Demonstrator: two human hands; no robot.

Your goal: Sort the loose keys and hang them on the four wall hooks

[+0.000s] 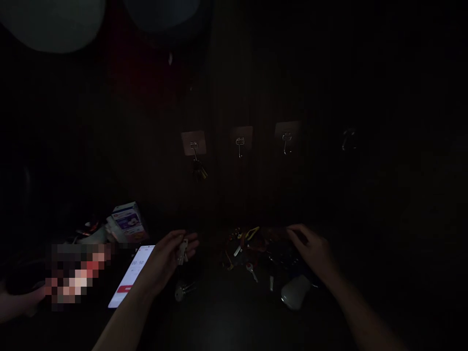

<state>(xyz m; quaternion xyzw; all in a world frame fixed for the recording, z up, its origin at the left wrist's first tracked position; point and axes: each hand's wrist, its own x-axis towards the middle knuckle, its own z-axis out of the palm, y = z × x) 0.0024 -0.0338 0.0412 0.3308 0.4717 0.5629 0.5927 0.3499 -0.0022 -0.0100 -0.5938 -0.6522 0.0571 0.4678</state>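
Note:
The scene is very dark. My left hand [168, 254] is closed around a small bunch of silver keys [182, 251], held just above the dark surface. My right hand [311, 248] reaches over a heap of keys with coloured tags [248, 243], fingers curled down onto its right side; what they touch is hidden in shadow. On the wall behind are several adhesive hooks: the left hook [194, 144] carries a key bunch [199, 170], while the middle hook [240, 141] and the right hook [287, 137] hang bare.
A lit phone [132, 279] showing a timer lies left of my left arm. Loose keys [183, 290] and a pale rounded object [295, 291] lie on the surface. A small printed box [127, 223] stands at the left. Another person's hand [14, 301] shows at the far left edge.

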